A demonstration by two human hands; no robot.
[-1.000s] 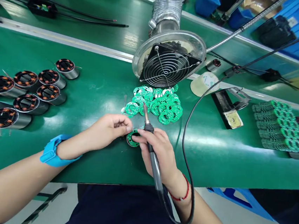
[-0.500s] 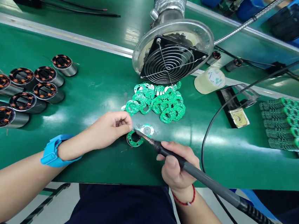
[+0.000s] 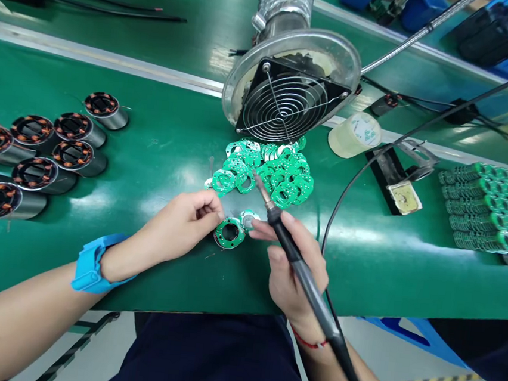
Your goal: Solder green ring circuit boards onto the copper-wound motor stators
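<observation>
My right hand grips a soldering iron, its tip pointing up and away over the table near the board pile. Some of that hand's fingers reach toward a second round board. Just left of it, a green ring-shaped circuit board lies in front of me, with a dark round opening. My left hand is closed in a pinch at this ring board's upper left edge; whatever lies between its fingertips is too small to make out. A blue strap circles the left wrist.
Several green ring boards lie heaped under a fume extractor fan. Motor stators stand at the left. A tape roll, an iron stand with sponge and stacked boards are on the right. The iron's cable crosses the table.
The soldering iron's tip has lifted off the ring board and swung up and right, toward the heap. My right hand has turned and moved slightly left; my left hand stays put.
</observation>
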